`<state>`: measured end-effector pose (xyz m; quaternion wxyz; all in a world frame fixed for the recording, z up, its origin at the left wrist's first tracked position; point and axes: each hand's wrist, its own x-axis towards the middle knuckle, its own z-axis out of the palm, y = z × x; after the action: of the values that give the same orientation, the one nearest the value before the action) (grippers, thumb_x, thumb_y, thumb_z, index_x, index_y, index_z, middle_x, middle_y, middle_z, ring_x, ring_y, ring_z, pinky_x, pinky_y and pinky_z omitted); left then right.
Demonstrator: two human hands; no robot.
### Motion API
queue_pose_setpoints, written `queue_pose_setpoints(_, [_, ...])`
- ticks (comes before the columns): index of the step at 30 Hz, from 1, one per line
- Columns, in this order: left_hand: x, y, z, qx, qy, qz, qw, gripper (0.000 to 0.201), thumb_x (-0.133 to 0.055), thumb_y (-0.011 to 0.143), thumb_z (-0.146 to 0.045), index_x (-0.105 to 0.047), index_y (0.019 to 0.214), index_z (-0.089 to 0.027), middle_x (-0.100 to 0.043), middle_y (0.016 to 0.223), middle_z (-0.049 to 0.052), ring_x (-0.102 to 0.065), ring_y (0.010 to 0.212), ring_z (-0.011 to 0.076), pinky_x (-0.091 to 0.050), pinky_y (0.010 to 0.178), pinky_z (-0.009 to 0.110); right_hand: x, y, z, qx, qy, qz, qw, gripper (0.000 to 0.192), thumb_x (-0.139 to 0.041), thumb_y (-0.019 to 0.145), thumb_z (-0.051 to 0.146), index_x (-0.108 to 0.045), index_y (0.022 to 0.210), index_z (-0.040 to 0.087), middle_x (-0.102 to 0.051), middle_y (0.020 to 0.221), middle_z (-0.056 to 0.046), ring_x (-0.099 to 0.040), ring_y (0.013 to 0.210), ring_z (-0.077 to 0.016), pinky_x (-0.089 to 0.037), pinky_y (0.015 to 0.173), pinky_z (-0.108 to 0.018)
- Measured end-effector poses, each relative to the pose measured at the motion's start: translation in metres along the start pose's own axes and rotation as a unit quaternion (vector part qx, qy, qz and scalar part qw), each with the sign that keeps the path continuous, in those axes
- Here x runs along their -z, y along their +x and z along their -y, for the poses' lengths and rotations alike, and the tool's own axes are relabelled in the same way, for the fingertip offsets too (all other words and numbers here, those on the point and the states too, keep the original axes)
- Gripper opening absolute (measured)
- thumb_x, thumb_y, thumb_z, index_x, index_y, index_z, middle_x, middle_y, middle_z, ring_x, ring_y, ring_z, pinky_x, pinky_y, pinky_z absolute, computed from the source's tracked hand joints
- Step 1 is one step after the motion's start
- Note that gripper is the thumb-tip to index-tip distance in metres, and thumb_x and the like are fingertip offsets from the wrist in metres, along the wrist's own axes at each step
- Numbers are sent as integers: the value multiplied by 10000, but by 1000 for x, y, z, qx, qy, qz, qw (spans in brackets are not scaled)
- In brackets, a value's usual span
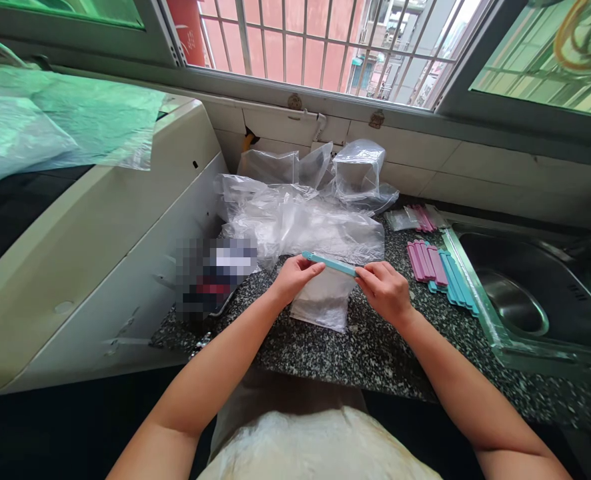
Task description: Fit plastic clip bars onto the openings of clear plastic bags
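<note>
Between my two hands stretches a blue bag sealing clip [333,264], held level above the counter. My left hand [295,275] pinches its left end between thumb and fingers. Its right end is gripped by the closed fingers of my right hand [386,288]. Just below the clip, a small clear plastic bag [320,308] lies flat on the speckled stone counter. Past my right hand are a group of pink clips [424,261] and a group of blue clips [456,283], lying side by side by the sink.
A heap of clear plastic bags [320,223] spreads behind my hands against the tiled wall. A small packet with pink clips [420,218] lies behind the loose ones. The metal sink [495,350] bounds the right; a beige appliance [140,220] bounds the left. A blurred-out object [215,277] sits beside it.
</note>
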<state>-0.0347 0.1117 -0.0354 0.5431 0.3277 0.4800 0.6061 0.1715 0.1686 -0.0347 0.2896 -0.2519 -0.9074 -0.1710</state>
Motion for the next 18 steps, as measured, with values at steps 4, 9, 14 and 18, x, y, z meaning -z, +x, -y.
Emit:
queue_pose_setpoints(4, [3,1,2,-3,-8,-16,1000,402,-795,437,-467,-609,565,-135,-547,540,-23,-442,551,95,-338,566,231,2,0,3,7,-24,6,1000,194,-478,885,223,-656,960,209,-636,788,-58,-534,742,-169,-427,658,-279])
queue_pose_setpoints(9, [7,4,5,-15,-34,-24,999,408,-783,465,-482,-605,587,-135,-549,555,-22,-464,568,101,-358,585,233,5,2,10,18,-21,-5,1000,191,-490,878,225,-655,970,195,-649,793,-63,-545,745,-173,-437,674,-284])
queue_pose_setpoints(14, [7,3,0,-29,-17,-32,999,376,-773,490,-455,-584,562,-138,-493,512,-38,-405,517,80,-312,533,225,7,2,16,-3,62,-18,998,165,-540,852,270,-653,941,188,-647,788,-63,-564,756,-184,-461,690,-296])
queue_pose_setpoints(18, [7,0,-4,-31,18,10,999,353,-770,509,-422,-567,549,-136,-448,502,-49,-355,491,63,-265,497,221,7,2,17,-118,202,-25,972,233,-583,817,364,-634,970,196,-639,902,-80,-592,851,-208,-495,728,-327])
